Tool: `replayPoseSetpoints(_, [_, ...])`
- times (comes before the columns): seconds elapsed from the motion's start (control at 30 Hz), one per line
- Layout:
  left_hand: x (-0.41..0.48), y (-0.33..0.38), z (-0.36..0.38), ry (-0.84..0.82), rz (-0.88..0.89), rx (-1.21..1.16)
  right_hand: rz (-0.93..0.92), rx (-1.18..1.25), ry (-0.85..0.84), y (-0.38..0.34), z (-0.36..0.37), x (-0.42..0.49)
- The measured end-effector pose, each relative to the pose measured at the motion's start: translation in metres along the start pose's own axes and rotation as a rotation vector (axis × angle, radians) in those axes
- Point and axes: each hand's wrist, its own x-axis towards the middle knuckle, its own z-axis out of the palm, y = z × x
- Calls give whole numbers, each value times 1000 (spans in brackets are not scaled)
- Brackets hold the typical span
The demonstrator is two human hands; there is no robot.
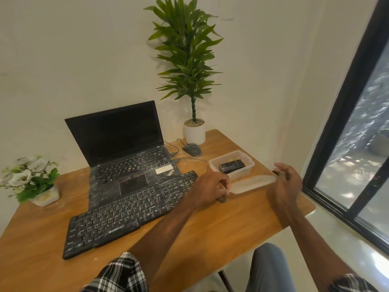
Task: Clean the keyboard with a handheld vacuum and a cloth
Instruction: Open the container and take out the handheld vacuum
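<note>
White dust streaks the keyboard (126, 211) at the table's (210, 239) front-left, so we judge cleaning unstarted. Our left hand (210, 186) and right hand (288, 182) grip the lid (252, 183) beside the tub (248, 165) near the right edge; the black device (231, 167) inside is probably the vacuum.

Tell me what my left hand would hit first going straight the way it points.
Most likely the clear plastic container, just beyond the left hand, which pinches one end of the translucent lid. Height is unclear, so it may pass over the rim.
</note>
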Motion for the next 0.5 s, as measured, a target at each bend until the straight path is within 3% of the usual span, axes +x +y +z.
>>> replayPoseSetpoints(0.13, [-3, 6, 10, 40, 11, 136, -177, -179, -157, -2, -4, -7])
replayPoseSetpoints(0.27, [-1, 7, 17, 32, 59, 254, -294, -552, -422, -8, 1, -16])
replayPoseSetpoints(0.37, [0, 6, 16, 0, 71, 281, -372, -834, -482, -11, 6, -24])
replayPoseSetpoints(0.5, [-1, 3, 16, -29, 71, 261, -389, -995, -487, -11, 10, -33])
